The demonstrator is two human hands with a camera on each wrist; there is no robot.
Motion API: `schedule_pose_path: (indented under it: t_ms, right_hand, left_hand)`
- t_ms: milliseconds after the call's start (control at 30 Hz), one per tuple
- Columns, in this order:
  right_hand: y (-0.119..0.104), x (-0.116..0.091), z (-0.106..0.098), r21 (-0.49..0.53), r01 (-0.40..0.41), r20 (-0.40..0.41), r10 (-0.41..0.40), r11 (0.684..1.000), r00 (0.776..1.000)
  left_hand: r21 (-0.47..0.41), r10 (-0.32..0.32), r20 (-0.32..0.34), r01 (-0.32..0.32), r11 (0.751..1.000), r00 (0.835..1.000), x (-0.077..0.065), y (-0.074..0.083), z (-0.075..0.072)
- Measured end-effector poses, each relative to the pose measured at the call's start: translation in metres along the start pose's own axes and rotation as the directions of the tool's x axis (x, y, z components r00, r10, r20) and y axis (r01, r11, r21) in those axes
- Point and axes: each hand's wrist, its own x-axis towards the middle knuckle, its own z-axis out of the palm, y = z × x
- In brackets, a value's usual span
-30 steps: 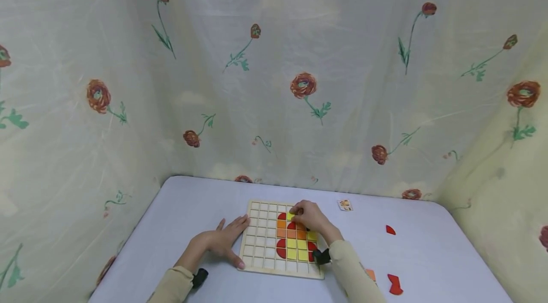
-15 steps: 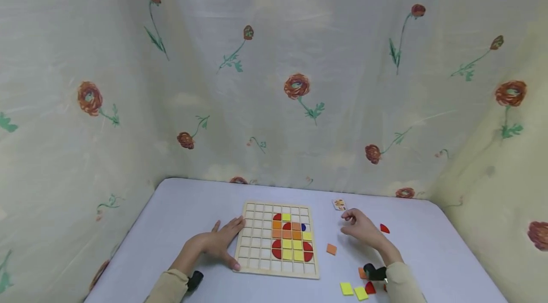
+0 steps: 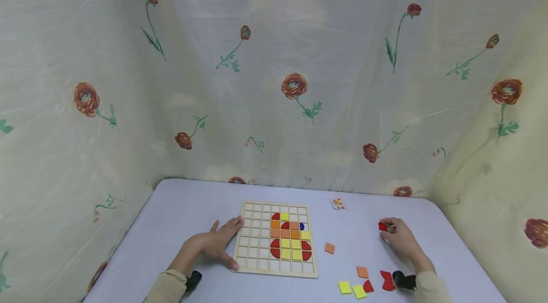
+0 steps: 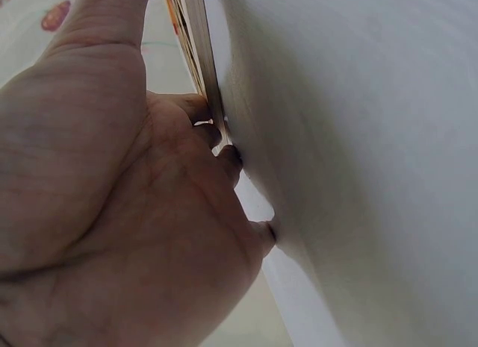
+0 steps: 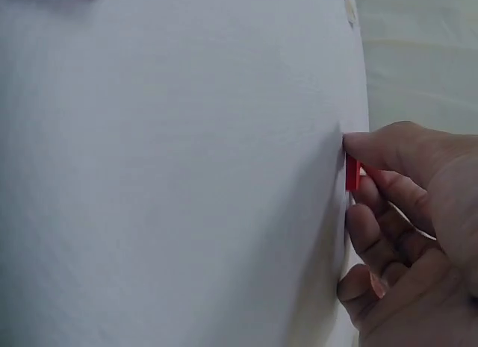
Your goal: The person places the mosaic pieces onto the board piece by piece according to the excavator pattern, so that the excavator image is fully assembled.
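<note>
Red piece: I'm seeing this small red piece (image 3: pixel 383 226) sitting well right of the board, just over or on the table; I cannot tell whether it is touching the cloth.
Right hand: the right hand (image 3: pixel 401 239) is pinching it narrowly between thumb and fingertips, the other fingers curling in.
Board: the wooden grid board (image 3: pixel 274 273) is lying flat, holding red, yellow, orange and blue pieces mostly toward its right side.
Left hand: the left hand (image 3: pixel 216 246) is spreading wide along the board's left edge, thumb reaching the near corner.
Loose pieces: between board and right hand I'm finding an orange tile (image 3: pixel 329 248); nearer, another is lying beside two yellow tiles (image 3: pixel 344 288) and more red shapes (image 3: pixel 388 280).
Card: a small printed card (image 3: pixel 338 204) is resting beyond the board's far right corner.
Surroundings: a white-covered table (image 3: pixel 192 208) is standing before flowered curtains (image 3: pixel 342 55).
</note>
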Motion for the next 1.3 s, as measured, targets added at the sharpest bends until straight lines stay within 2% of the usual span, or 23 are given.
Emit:
schedule_pose_path:
  t_ms: [200, 300, 467, 700, 867, 1033, 1233, 1300]
  right_hand:
    - [0.001, 0.006, 0.005, 0.008, -0.039, -0.02, 0.039, 0.999, 0.999]
    - [-0.008, 0.005, 0.011, 0.009, -0.048, -0.02, 0.048, 0.999, 0.999]
    - [-0.046, 0.005, 0.031, 0.042, -0.023, 0.014, 0.022, 0.999, 1.0]
    - [-0.122, 0.014, 0.078, 0.095, 0.083, 0.081, -0.09, 0.992, 0.993]
    - [-0.16, 0.024, 0.105, 0.129, 0.142, 0.12, -0.158, 0.981, 0.98]
    - [-0.182, 0.035, 0.123, 0.154, 0.15, 0.192, -0.179, 0.977, 0.965]
    - [-0.19, 0.039, 0.131, 0.134, 0.102, 0.257, -0.134, 0.986, 0.957]
    - [-0.191, 0.04, 0.131, 0.119, 0.114, 0.26, -0.142, 0.986, 0.955]
  left_hand:
    - [0.001, -0.003, -0.004, 0.003, 1.0, 1.0, -0.001, 0.001, -0.001]
    - [0.014, -0.009, -0.006, 0.009, 1.0, 1.0, -0.001, 0.0, 0.0]
    - [0.012, -0.013, -0.011, 0.013, 1.0, 1.0, -0.001, -0.001, 0.0]
    - [0.016, 0.005, -0.01, -0.005, 1.0, 1.0, 0.002, -0.003, 0.001]
    - [0.016, -0.003, -0.013, 0.003, 1.0, 1.0, 0.005, -0.007, 0.003]
    - [0.012, -0.001, -0.011, 0.001, 1.0, 1.0, 0.002, -0.003, 0.001]
    - [0.012, 0.001, -0.007, -0.001, 1.0, 1.0, 0.001, -0.003, 0.0]
    - [0.011, -0.003, -0.008, 0.003, 1.0, 1.0, 0.001, -0.004, 0.0]
